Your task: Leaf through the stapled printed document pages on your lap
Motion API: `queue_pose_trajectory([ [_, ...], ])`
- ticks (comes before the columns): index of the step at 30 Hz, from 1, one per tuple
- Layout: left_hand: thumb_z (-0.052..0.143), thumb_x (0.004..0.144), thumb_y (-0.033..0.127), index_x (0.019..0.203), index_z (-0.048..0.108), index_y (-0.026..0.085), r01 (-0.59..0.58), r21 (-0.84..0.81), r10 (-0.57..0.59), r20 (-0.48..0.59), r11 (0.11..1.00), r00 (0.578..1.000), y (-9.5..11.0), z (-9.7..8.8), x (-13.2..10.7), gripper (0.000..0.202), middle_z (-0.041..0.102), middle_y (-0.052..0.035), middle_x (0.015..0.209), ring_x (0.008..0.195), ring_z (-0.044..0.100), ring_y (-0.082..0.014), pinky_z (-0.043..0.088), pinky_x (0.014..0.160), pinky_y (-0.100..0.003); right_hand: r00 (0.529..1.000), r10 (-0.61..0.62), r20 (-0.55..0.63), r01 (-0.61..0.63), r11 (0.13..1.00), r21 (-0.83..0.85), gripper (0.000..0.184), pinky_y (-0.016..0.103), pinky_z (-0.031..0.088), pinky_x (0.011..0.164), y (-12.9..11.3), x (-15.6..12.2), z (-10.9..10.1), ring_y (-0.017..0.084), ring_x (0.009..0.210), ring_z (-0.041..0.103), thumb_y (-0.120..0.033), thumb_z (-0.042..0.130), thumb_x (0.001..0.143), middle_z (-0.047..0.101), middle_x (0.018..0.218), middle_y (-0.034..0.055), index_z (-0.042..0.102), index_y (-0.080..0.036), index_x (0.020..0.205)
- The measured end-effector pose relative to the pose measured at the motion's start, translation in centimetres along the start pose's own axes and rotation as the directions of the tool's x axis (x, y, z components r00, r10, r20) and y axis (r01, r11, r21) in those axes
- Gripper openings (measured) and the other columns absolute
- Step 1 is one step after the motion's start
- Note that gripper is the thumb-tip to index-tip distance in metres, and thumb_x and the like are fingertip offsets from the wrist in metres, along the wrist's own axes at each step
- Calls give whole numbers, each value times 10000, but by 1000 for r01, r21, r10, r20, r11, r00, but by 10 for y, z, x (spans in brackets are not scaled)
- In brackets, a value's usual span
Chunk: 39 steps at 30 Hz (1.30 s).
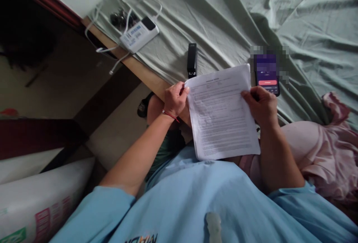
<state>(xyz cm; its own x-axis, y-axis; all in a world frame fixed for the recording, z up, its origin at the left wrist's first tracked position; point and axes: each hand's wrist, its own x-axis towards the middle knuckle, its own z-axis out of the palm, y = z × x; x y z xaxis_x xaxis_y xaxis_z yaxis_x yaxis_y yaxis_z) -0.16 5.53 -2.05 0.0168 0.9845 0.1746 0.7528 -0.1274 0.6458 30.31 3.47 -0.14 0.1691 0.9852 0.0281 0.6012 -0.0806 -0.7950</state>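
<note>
A stack of printed papers is held up over my lap, its text side facing me. My left hand pinches the stack's upper left edge between thumb and fingers. On the opposite side, my right hand grips the right edge, thumb on top. Just beyond the top of the papers a black stapler lies on the bed sheet, apart from both hands. A phone with a lit purple screen rests near my right hand, partly pixelated.
A white power strip or adapter box with cables sits near the wooden bed edge. Dark tangled objects lie behind it. The green sheet is wrinkled. Pink cloth is at right; white printed sacks stand lower left.
</note>
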Motion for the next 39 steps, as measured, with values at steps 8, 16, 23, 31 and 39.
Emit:
queue_pose_trajectory([
  [8,515,946,374,738,480,221,-37,-50,33,-71,998,997,-6,4,0,261,576,-22,693,690,559,-179,426,691,-320,998,-56,-20,56,998,22,221,277,386,584,10,3,2,114,577,451,-424,673,883,535,631,-32,653,-215,813],
  [16,552,915,339,784,557,210,-88,-84,79,-98,993,992,-8,7,1,184,631,-23,714,675,590,-171,466,686,-310,999,-30,-38,30,999,11,158,259,415,584,11,3,4,105,570,472,-342,734,801,556,627,-43,648,-209,801],
  [23,555,919,340,799,586,204,-112,-36,107,-117,993,987,-10,8,2,184,664,-33,732,685,610,-175,470,685,-310,998,-24,-50,26,999,45,187,261,411,572,17,4,7,110,578,491,-364,739,806,582,662,-39,639,-216,863],
  [31,554,928,342,807,595,202,-95,-32,90,-117,995,989,-9,8,1,190,672,-31,744,679,599,-167,471,694,-306,999,-20,-42,22,999,39,173,274,442,585,13,4,6,114,569,496,-340,750,786,574,644,-34,629,-216,798],
  [39,556,933,329,832,629,200,-112,5,112,-120,994,986,-12,9,2,180,690,-44,773,710,620,-178,483,711,-314,999,-21,-33,22,999,28,175,277,434,578,13,3,5,119,565,490,-347,751,779,576,640,-33,626,-225,773],
])
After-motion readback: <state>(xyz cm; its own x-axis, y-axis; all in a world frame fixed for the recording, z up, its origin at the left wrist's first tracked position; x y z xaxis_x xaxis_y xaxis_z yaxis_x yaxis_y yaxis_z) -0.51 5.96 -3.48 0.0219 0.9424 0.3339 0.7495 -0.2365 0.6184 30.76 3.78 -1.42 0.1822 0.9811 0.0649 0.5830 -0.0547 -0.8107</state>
